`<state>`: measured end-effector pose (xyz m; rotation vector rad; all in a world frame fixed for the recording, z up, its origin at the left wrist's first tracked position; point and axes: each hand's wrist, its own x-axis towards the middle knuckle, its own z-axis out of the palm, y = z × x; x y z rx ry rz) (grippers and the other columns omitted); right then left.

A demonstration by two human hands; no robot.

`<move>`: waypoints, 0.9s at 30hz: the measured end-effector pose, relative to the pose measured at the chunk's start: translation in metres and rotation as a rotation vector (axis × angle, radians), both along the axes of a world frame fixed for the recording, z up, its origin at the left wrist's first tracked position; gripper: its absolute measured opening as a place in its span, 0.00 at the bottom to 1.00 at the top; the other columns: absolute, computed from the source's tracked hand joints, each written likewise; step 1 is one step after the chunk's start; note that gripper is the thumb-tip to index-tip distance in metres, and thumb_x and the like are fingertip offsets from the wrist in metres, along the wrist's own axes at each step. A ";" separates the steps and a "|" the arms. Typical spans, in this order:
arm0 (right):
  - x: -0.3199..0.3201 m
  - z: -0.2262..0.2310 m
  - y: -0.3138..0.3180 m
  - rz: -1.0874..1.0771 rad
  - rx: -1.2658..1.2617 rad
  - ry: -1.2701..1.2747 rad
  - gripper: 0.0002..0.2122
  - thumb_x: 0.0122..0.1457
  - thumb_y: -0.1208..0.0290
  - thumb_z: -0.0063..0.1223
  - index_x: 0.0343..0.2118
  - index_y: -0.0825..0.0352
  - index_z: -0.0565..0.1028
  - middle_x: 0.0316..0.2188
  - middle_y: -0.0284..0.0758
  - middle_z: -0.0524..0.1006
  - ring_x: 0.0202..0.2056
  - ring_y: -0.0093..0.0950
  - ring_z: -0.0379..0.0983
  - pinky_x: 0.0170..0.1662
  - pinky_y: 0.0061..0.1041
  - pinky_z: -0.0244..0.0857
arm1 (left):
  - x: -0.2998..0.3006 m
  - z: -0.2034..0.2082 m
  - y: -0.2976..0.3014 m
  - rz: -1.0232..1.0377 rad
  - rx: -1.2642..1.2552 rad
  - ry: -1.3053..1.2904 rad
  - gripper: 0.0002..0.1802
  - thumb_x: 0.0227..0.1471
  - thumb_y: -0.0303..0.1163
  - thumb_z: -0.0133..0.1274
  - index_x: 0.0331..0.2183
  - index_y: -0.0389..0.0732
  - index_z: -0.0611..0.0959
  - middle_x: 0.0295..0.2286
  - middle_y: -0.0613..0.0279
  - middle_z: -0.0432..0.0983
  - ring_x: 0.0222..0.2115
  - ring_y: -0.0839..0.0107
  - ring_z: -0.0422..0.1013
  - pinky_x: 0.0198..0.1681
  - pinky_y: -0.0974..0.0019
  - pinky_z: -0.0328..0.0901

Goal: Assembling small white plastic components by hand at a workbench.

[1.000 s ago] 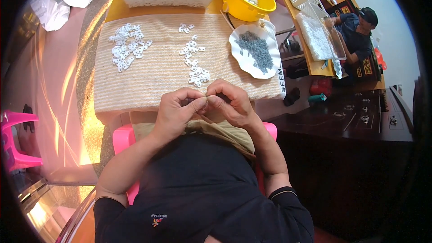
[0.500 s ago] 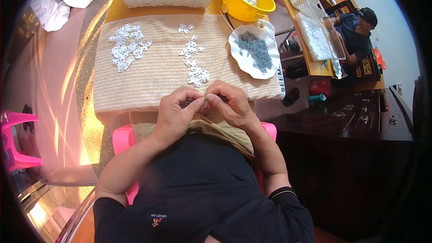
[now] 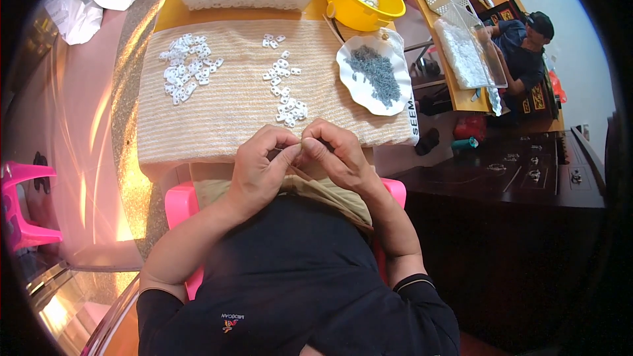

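Observation:
Both hands meet fingertip to fingertip just off the near edge of the cloth-covered table [image 3: 198, 138]. My left hand [image 3: 262, 158] is closed in a pinch, and so is my right hand [image 3: 337, 155]; whatever lies between the fingertips is hidden or too small to name. Just beyond them a loose trail of small white plastic pieces with holes [image 3: 290, 112] runs up the cloth. A larger group of similar white pieces [image 3: 188, 69] lies at the left. On the right, a white wavy-rimmed plate [image 3: 351, 86] holds a heap of small dark grey parts [image 3: 379, 76].
At the far edge stand a clear bin [image 3: 257, 1] full of white pieces and a yellow basin [image 3: 379, 16]. Another person [image 3: 517, 46] sits at the right by a second table with a white tray [image 3: 461, 53]. A pink stool [image 3: 30, 204] is at far left.
My hands stay pinched together at the same place, with only a slight shift of the fingers. The view has moved a little.

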<state>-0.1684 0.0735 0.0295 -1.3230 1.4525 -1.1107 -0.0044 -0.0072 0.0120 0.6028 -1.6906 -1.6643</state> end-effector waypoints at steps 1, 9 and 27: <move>0.000 0.000 0.000 0.000 0.000 0.000 0.05 0.63 0.76 0.44 0.31 0.72 0.70 0.27 0.33 0.70 0.28 0.20 0.72 0.33 0.17 0.65 | 0.000 -0.002 -0.001 -0.021 0.023 -0.016 0.03 0.53 0.22 0.52 0.30 0.33 0.77 0.27 0.61 0.72 0.27 0.77 0.72 0.31 0.74 0.67; 0.002 0.001 -0.003 -0.015 -0.237 0.262 0.04 0.59 0.77 0.48 0.28 0.71 0.70 0.25 0.36 0.70 0.25 0.27 0.67 0.29 0.23 0.61 | 0.002 -0.002 -0.002 -0.127 0.214 -0.042 0.06 0.57 0.26 0.50 0.32 0.33 0.76 0.26 0.62 0.74 0.28 0.79 0.71 0.32 0.74 0.67; -0.001 0.007 -0.004 -0.058 -0.313 0.374 0.02 0.56 0.83 0.50 0.31 0.71 0.70 0.26 0.36 0.70 0.28 0.27 0.68 0.32 0.23 0.62 | 0.002 -0.004 -0.002 -0.081 0.090 -0.046 0.09 0.59 0.30 0.48 0.32 0.33 0.75 0.25 0.63 0.73 0.26 0.78 0.71 0.31 0.74 0.67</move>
